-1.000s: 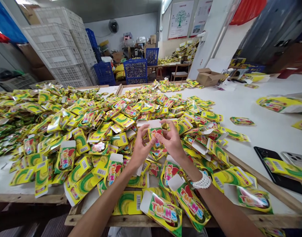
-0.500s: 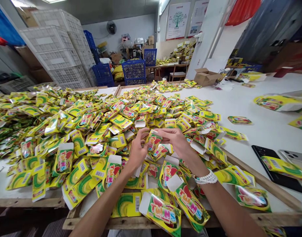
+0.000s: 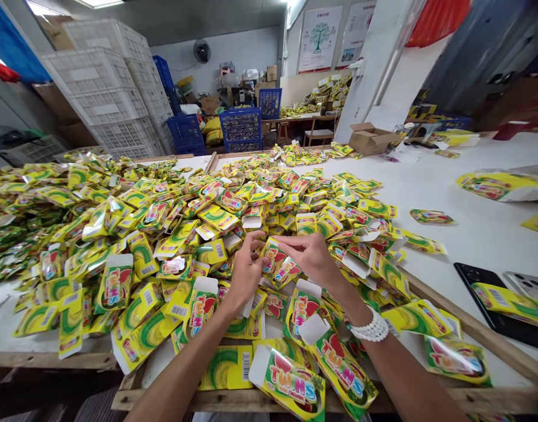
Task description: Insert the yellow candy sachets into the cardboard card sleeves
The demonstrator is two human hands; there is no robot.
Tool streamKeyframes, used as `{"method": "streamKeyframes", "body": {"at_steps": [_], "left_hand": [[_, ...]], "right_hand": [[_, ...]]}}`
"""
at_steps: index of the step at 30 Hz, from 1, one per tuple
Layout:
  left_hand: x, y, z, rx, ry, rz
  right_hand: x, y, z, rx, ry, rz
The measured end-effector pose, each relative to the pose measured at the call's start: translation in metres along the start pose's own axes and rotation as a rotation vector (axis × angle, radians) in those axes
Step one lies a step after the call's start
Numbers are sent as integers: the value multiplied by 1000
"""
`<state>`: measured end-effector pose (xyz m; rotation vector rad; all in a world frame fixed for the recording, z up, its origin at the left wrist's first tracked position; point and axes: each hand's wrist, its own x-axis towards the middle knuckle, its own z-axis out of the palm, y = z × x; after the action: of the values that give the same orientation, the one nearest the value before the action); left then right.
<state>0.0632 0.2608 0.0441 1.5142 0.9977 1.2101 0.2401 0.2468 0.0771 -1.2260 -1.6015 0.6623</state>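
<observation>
Over a heap of yellow and green candy boxes, my left hand (image 3: 246, 271) grips one small printed candy box (image 3: 273, 255) between thumb and fingers. My right hand (image 3: 313, 255) has its fingers pinched together at the top end of that box, which is closed over from this angle. Whether the right fingers grip the flap or only press on it is hidden. Around the hands lie many loose boxes, several with white end flaps standing open, such as the "TWINS" box (image 3: 290, 381) near the front edge.
A wooden strip (image 3: 471, 325) borders the heap on the right. Beyond it, a black phone (image 3: 493, 305) lies partly under a flat box. An open cardboard carton (image 3: 371, 139) stands at the back. White crates (image 3: 106, 88) and blue crates (image 3: 240, 126) are stacked behind the table.
My right hand has shifted slightly at the box's top end, and the flap that stood up there now looks folded down. My left hand keeps its hold. The view has moved slightly.
</observation>
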Motion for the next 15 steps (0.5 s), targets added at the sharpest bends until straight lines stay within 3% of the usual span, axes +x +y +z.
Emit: {"method": "streamKeyframes", "body": {"at_steps": [4, 9, 15], "left_hand": [[1, -2, 0, -49, 31, -46], [2, -6, -1, -53, 82, -94], [2, -6, 0, -31, 86, -91]], "right_hand": [[-1, 1, 3, -66, -58, -57], [-2, 9, 13, -224, -12, -179], [-5, 14, 19, -267, 8, -140]]}}
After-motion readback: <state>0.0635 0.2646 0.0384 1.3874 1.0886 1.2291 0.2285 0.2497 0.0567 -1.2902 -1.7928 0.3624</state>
